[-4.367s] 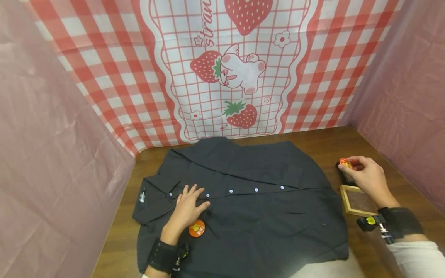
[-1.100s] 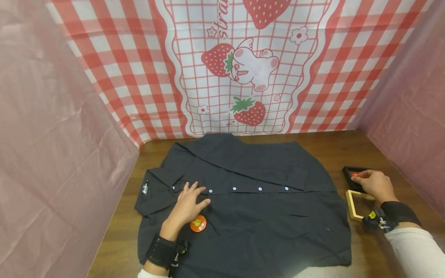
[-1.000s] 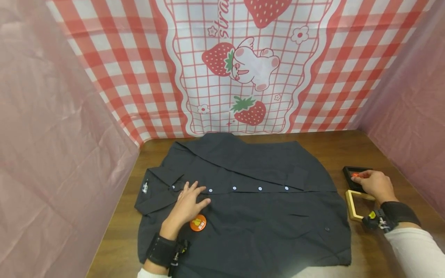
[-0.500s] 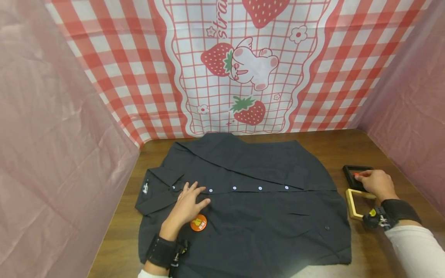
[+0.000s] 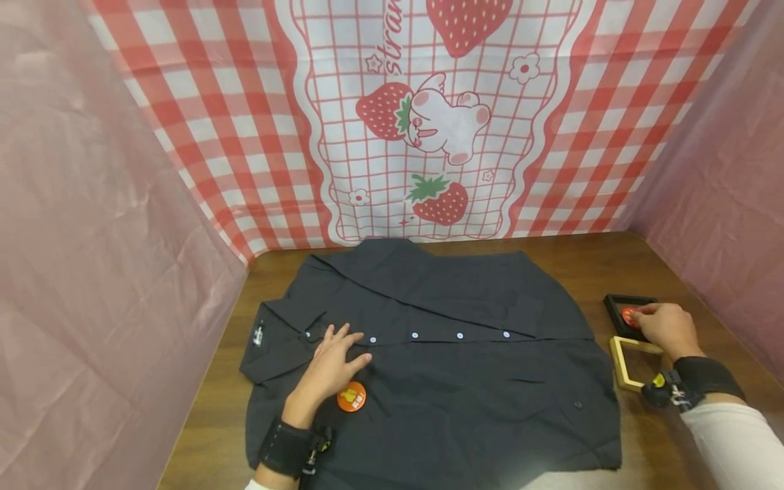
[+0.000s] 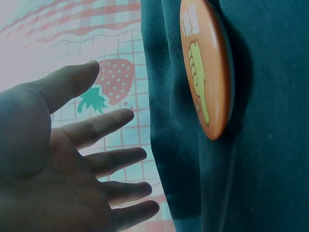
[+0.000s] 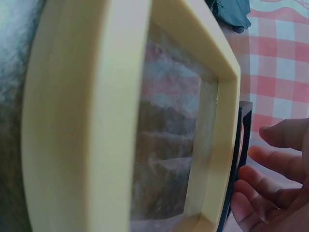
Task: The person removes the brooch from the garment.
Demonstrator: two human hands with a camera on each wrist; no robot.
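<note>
A dark button-up shirt lies spread out, its collar to the left. My left hand is over its front near the collar, fingers straight and spread. Beside that hand, an orange button badge with a yellow thumbs-up sits on the shirt; it shows large in the left wrist view. On the right, a red-orange badge lies within a small black frame. My right hand has its fingertips right at this badge; in the right wrist view its thumb and fingers are apart.
A gold-edged display frame with a see-through middle stands in front of the black frame, close under my right wrist. Brown wooden table surrounds the shirt. A checked strawberry cloth hangs behind, with pink curtains at both sides.
My right hand has lowered the red-orange badge from above the black frame into it; the badge now lies flatter and its fingers have loosened. The left hand stays in place.
</note>
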